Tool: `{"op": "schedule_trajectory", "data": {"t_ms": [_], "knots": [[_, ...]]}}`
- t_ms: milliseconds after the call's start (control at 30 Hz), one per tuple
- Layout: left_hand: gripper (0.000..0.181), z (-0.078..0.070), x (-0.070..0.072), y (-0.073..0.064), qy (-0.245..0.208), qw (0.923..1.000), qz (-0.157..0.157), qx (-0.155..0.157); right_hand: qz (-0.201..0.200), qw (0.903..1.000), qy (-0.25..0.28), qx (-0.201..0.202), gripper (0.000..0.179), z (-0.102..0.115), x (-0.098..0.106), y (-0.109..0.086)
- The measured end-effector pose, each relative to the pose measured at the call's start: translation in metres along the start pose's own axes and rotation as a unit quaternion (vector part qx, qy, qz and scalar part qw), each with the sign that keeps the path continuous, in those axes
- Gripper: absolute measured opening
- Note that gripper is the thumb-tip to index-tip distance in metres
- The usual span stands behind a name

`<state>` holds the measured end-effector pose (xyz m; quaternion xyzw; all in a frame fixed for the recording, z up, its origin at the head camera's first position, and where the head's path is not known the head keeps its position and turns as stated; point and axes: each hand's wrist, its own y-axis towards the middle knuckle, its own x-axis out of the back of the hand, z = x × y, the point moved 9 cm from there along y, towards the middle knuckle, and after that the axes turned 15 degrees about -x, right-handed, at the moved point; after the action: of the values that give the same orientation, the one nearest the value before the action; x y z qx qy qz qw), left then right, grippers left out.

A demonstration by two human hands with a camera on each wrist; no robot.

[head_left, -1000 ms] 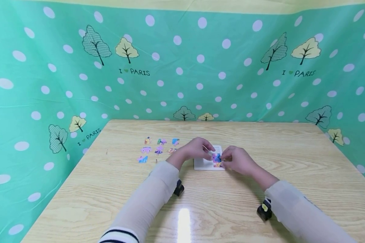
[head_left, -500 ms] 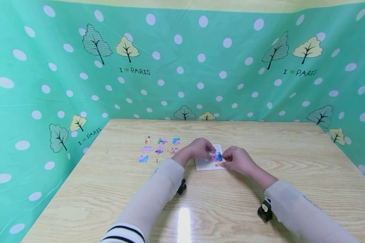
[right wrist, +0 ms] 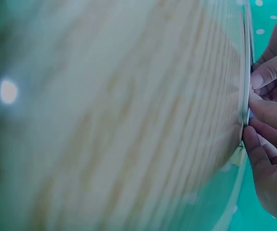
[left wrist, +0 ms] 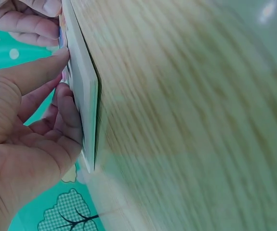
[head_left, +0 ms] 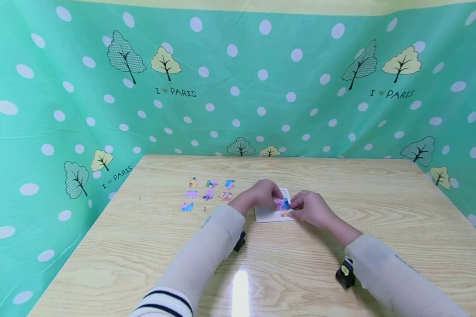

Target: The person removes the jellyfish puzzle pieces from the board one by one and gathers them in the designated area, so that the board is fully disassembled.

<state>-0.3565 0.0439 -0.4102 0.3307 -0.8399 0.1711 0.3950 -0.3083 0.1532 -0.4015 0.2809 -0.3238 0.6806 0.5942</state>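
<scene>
A white puzzle board [head_left: 265, 215] lies on the table, with several joined colourful puzzle pieces [head_left: 284, 207] along its right side. Reaching in from the left, my left hand [head_left: 263, 193] holds the left part of these pieces between thumb and fingers. My right hand [head_left: 311, 209] pinches at their right side by the board's edge. In the left wrist view the board [left wrist: 83, 86] appears edge-on, my left hand [left wrist: 37, 115] bent over its face. The right wrist view has my right hand [right wrist: 275, 163] at the board's rim. Fingers cover part of the pieces.
Loose puzzle pieces [head_left: 208, 194] lie in rows on the wooden table [head_left: 166, 246], left of the board. One very small piece [head_left: 204, 209] sits at the front of them. A green dotted cloth [head_left: 238, 79] hangs behind the table.
The board has turned slightly and shifted a little to the right. My left hand and forearm have moved slightly right with it; my right hand stays nearly in place.
</scene>
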Motion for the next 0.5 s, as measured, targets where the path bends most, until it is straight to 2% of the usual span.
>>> {"op": "schedule_trajectory", "data": {"t_ms": [333, 500], "knots": [[0.020, 0.0021, 0.0034, -0.0010, -0.069, 0.9972, -0.030, 0.007, -0.004, 1.0000, -0.001, 0.003, 0.011, 0.0015, 0.0011, 0.0013], [0.019, 0.0050, 0.0002, -0.0017, -0.151, 0.9873, -0.048, 0.014, -0.005, 1.0000, 0.006, 0.002, 0.012, 0.0003, 0.0017, 0.0021]]}}
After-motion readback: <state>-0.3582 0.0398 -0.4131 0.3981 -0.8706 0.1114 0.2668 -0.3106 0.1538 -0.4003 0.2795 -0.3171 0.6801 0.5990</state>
